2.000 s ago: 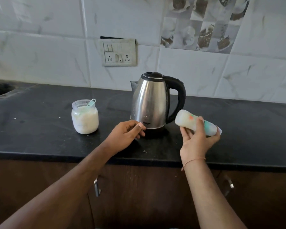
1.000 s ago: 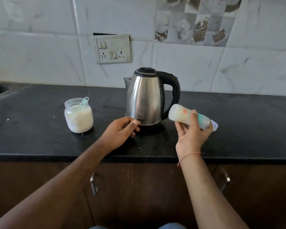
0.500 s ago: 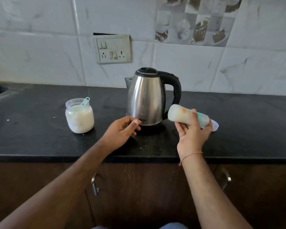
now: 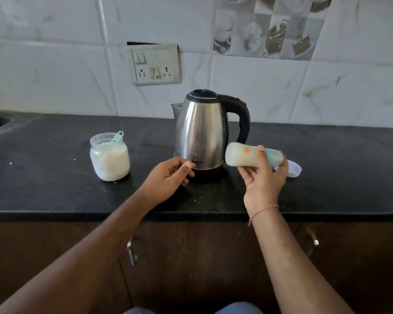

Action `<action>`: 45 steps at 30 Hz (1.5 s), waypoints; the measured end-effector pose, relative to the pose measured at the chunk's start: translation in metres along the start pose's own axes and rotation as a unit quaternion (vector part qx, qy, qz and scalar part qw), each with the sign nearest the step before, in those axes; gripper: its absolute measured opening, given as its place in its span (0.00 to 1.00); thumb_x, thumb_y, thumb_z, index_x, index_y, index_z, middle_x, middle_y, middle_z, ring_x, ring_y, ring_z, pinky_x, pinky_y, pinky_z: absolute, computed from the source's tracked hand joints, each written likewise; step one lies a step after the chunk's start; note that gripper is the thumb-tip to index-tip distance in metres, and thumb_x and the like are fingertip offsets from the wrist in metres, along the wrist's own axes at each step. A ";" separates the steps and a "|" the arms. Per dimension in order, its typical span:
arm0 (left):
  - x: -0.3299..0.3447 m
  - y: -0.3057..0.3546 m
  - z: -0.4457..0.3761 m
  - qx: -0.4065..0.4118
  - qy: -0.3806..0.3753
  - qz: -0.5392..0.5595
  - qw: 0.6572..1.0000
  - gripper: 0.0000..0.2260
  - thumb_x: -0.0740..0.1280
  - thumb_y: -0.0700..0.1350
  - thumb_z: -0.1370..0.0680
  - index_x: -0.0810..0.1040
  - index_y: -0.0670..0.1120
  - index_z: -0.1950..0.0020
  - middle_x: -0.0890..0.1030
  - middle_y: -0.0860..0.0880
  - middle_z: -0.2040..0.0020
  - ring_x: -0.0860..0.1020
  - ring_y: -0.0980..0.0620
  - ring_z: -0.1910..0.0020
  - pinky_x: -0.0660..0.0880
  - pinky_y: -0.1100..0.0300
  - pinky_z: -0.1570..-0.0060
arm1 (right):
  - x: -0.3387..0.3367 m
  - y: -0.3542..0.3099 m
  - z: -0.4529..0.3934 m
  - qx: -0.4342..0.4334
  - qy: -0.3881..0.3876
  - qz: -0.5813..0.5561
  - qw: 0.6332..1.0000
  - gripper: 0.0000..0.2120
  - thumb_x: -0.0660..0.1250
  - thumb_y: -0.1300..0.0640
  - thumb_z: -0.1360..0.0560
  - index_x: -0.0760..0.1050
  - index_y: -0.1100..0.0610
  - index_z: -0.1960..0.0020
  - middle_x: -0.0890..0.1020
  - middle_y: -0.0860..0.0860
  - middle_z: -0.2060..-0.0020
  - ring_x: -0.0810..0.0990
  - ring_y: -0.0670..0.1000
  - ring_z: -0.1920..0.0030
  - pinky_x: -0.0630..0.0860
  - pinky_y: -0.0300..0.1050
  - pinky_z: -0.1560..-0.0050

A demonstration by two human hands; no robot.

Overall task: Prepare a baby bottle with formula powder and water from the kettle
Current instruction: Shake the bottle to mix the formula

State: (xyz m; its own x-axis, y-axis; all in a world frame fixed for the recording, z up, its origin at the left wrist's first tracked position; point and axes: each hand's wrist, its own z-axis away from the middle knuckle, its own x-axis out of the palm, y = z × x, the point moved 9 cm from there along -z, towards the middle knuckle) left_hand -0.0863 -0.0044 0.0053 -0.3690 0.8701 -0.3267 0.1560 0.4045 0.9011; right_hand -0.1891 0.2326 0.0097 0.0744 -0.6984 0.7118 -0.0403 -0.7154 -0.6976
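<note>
Head view, black counter (image 4: pixel 43 189): 1 steel kettle (image 4: pixel 202 132), 1 open jar of formula powder (image 4: pixel 110 157) with 1 teal scoop (image 4: pixel 118 137) inside, 1 baby bottle (image 4: pixel 247 157), 1 clear cap (image 4: pixel 293 172). Right hand (image 4: pixel 264 180) raised, fingers wrapped round bottle, held sideways beside kettle. Left hand (image 4: pixel 167 180) before kettle base, fingers loosely curled, holding nothing.
</note>
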 end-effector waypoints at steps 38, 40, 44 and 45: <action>0.005 0.009 0.006 0.023 -0.047 -0.025 0.998 0.30 0.76 0.70 0.32 0.81 0.57 0.34 0.87 0.58 0.45 0.86 0.50 0.50 0.84 0.56 0.48 | 0.011 0.013 0.004 0.054 -0.034 0.018 0.998 0.27 0.80 0.57 0.23 0.76 0.47 0.27 0.83 0.53 0.37 0.88 0.55 0.40 0.88 0.55 0.52; 0.005 0.010 0.006 0.023 -0.048 -0.028 0.998 0.30 0.76 0.70 0.32 0.81 0.58 0.34 0.87 0.59 0.45 0.86 0.50 0.50 0.84 0.57 0.49 | 0.014 0.022 0.007 0.084 -0.053 0.038 0.994 0.26 0.81 0.58 0.25 0.78 0.45 0.30 0.84 0.51 0.39 0.88 0.54 0.42 0.88 0.55 0.53; 0.006 0.008 0.005 0.020 -0.049 -0.028 0.998 0.28 0.80 0.67 0.30 0.81 0.57 0.34 0.87 0.57 0.44 0.87 0.52 0.51 0.84 0.58 0.50 | 0.004 0.005 0.000 -0.005 -0.010 0.045 0.999 0.27 0.80 0.58 0.23 0.76 0.47 0.28 0.82 0.54 0.35 0.86 0.58 0.37 0.88 0.56 0.52; 0.006 0.008 0.005 0.020 -0.051 -0.032 0.998 0.28 0.81 0.66 0.29 0.81 0.57 0.34 0.86 0.58 0.44 0.86 0.54 0.51 0.83 0.60 0.52 | 0.014 0.012 0.004 0.024 -0.052 0.073 0.996 0.27 0.81 0.58 0.24 0.77 0.46 0.28 0.82 0.53 0.36 0.87 0.56 0.39 0.88 0.56 0.52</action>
State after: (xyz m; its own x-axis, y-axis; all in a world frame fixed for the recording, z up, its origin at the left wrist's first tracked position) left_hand -0.0828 0.0059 0.0095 -0.2840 0.8657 -0.4123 0.1721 0.4690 0.8663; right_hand -0.1848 0.2141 0.0112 0.1743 -0.7873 0.5915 -0.0118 -0.6023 -0.7982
